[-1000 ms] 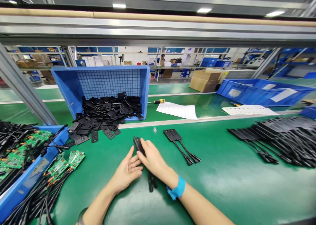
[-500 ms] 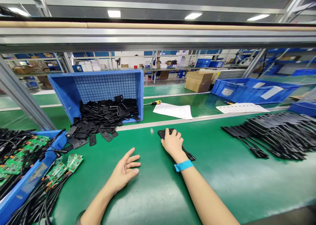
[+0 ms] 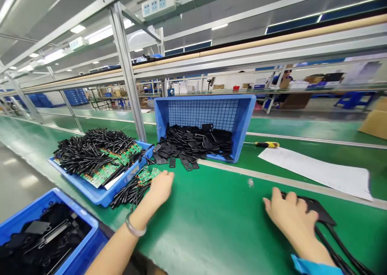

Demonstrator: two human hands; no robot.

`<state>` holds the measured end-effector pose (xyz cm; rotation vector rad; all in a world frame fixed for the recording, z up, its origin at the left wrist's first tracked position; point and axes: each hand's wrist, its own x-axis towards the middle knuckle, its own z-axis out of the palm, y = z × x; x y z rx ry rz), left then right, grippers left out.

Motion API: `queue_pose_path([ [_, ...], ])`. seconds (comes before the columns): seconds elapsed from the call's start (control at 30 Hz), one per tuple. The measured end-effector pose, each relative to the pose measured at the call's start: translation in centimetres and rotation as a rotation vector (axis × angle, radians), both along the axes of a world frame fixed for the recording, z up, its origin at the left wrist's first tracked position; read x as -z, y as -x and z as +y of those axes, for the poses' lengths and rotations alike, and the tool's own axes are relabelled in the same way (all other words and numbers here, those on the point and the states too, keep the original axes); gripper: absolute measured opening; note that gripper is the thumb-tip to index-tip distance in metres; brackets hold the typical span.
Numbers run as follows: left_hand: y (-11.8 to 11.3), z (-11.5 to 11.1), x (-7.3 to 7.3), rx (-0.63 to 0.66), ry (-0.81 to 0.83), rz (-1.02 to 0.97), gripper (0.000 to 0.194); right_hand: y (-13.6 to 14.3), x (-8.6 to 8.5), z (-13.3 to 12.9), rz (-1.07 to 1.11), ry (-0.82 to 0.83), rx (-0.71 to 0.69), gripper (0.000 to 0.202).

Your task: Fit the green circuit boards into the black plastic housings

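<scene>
My left hand (image 3: 162, 187) is at the near end of a bundle of green circuit boards (image 3: 144, 176) with black cables. Its fingers curl away from me and are mostly hidden, so whether it grips a board does not show. Over on the right, my right hand (image 3: 292, 216) lies across flat black covers (image 3: 321, 211) on the green bench, fingers spread and thumb apart. Black cables (image 3: 341, 242) run from these covers toward the lower right. A tipped blue crate (image 3: 250, 118) holds a heap of loose black plates (image 3: 193, 142), some spilling out onto the bench.
At left, a blue tray (image 3: 105, 196) holds more cabled boards. A lower blue bin (image 3: 96, 236) contains black parts. Behind the right hand lie a white paper sheet (image 3: 320, 170) and a yellow-black screwdriver (image 3: 267, 145). A small clear piece (image 3: 250, 182) sits on the bench. A metal post (image 3: 128, 69) rises behind the tray.
The view has swung left. My left hand has moved left and forward to the circuit boards. The right hand stays by the black covers, which now show more to its right.
</scene>
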<state>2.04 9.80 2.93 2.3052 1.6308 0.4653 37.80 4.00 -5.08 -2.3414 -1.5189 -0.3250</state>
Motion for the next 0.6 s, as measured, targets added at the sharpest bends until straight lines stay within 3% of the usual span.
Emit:
queue_pose_path([
  [0.1, 4.7, 0.2, 0.2, -0.224, -0.059, 0.195, 0.028, 4.4, -1.3, -0.1, -0.083, -0.001, -0.19, 0.041],
  [0.23, 8.7, -0.1, 1.3, -0.26, -0.054, 0.355, 0.022, 9.1, -1.8, -0.3, 0.046, 0.006, -0.453, 0.039],
  [0.43, 8.7, -0.3, 2.1, -0.197, -0.151, 0.389, 0.014, 11.8, -1.5, -1.4, 0.376, 0.036, -0.684, 0.034],
  [0.6, 9.0, 0.4, 0.6, -0.242, -0.304, 0.268, 0.02, 12.7, -2.4, -2.0, 0.61, 0.004, -0.76, 0.031],
])
